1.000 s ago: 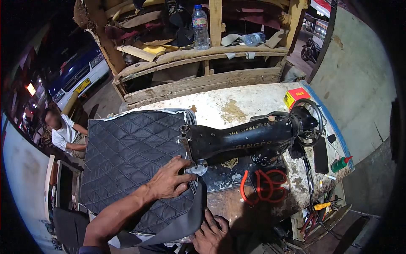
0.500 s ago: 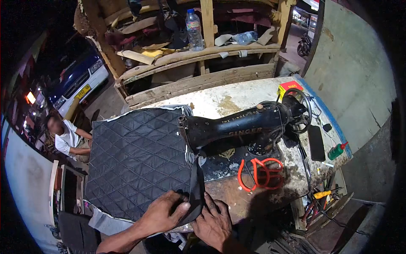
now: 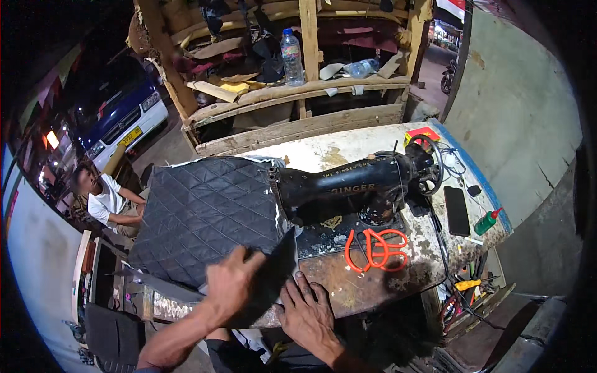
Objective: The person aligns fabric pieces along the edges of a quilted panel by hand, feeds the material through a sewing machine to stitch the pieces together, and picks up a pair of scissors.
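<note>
The work looks partway along. A black quilted cloth (image 3: 205,211) lies spread over the left part of the table (image 3: 336,273), its right edge running up to the needle end of the sewing machine (image 3: 348,183). A dark strip (image 3: 273,273) comes from that end toward the near side. Judging by this layout, the far stretch of the cloth's right edge seems to be past the needle, while the near stretch, where the strip lies loose, seems left to do. No stitches can be made out along the strip, so how much of it is joined cannot be told.

The left hand (image 3: 230,283) is over the near right part of the cloth, at the strip's left side; it is blurred, and whether it pinches anything cannot be told. The right hand (image 3: 306,311) lies palm down, fingers stretched out and slightly apart, by the strip's right edge at the near side of the table.

Half a second ago the left hand was nearer the person, on the strip beside the right hand; now it is farther up. The strip, narrow then, now shows a broad face, and more of the table's near left edge is uncovered.
</note>
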The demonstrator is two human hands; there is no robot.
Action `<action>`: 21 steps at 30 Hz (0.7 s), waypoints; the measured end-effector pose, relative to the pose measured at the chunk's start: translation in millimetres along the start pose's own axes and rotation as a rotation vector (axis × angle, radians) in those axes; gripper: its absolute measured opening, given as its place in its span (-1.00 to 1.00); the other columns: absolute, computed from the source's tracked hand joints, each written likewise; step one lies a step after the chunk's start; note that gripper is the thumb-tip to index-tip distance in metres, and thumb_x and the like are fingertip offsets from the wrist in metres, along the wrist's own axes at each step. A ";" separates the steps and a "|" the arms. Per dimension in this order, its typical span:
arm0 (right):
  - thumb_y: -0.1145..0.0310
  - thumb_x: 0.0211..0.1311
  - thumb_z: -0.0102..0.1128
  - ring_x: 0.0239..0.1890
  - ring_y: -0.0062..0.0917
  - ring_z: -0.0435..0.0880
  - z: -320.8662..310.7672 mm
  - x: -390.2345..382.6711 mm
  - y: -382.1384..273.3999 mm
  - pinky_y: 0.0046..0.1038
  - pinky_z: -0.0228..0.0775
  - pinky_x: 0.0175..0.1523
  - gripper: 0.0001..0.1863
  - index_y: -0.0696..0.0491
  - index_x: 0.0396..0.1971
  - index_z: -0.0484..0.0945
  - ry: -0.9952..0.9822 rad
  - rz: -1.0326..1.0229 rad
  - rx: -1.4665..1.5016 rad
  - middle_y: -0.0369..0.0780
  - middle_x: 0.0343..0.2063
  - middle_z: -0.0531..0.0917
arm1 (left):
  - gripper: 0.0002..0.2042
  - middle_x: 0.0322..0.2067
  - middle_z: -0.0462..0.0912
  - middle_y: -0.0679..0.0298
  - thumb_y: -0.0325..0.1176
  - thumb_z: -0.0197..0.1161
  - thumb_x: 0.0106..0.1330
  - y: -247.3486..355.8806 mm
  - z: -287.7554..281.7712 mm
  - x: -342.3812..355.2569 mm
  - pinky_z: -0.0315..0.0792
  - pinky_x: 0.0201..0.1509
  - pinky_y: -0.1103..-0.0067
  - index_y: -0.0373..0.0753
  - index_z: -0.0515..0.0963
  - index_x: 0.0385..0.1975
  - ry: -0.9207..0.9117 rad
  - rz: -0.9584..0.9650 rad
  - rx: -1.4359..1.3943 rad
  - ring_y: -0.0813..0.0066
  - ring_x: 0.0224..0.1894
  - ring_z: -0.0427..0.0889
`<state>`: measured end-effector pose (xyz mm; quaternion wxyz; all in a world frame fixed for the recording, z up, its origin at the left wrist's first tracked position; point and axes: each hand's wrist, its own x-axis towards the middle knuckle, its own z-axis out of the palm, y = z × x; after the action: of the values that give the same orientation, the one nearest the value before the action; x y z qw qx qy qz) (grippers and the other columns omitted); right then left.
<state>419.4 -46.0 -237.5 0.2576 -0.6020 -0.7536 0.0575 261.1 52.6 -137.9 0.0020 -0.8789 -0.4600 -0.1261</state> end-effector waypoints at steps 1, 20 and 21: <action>0.10 0.44 0.16 0.49 -0.12 0.34 2.6 -1.2 -4.1 -0.03 0.12 0.48 -0.51 0.19 0.10 0.67 0.006 -0.001 0.007 -0.06 0.27 0.60 | -0.71 -0.31 0.52 0.15 -0.49 0.27 0.14 -8.1 -7.9 3.5 0.53 -0.35 0.10 -0.07 0.63 -0.12 0.044 -0.026 0.072 -0.01 -0.33 0.69; -0.01 0.51 0.13 0.42 -0.13 0.44 13.7 -30.6 -29.3 0.10 0.14 0.51 -0.53 0.16 -0.09 0.66 -0.018 0.041 0.027 -0.04 0.11 0.63 | -0.66 -0.01 0.64 0.14 -0.39 0.22 0.27 -0.2 47.3 -4.3 0.51 0.09 0.38 -0.31 0.64 0.04 -0.268 0.440 -0.189 0.15 -0.02 0.56; 0.00 0.50 0.15 0.42 -0.13 0.44 13.8 -30.2 -29.3 0.10 0.15 0.51 -0.54 0.15 -0.10 0.66 0.001 0.039 0.048 -0.04 0.10 0.63 | -0.66 -0.01 0.64 0.14 -0.39 0.22 0.27 -0.3 47.9 -4.2 0.51 0.09 0.38 -0.31 0.64 0.04 -0.267 0.441 -0.195 0.15 -0.02 0.56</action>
<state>391.6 -79.1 -247.3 0.2711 -0.6104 -0.7400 0.0801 269.0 55.0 -185.2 -0.1158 -0.9627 -0.2397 -0.0492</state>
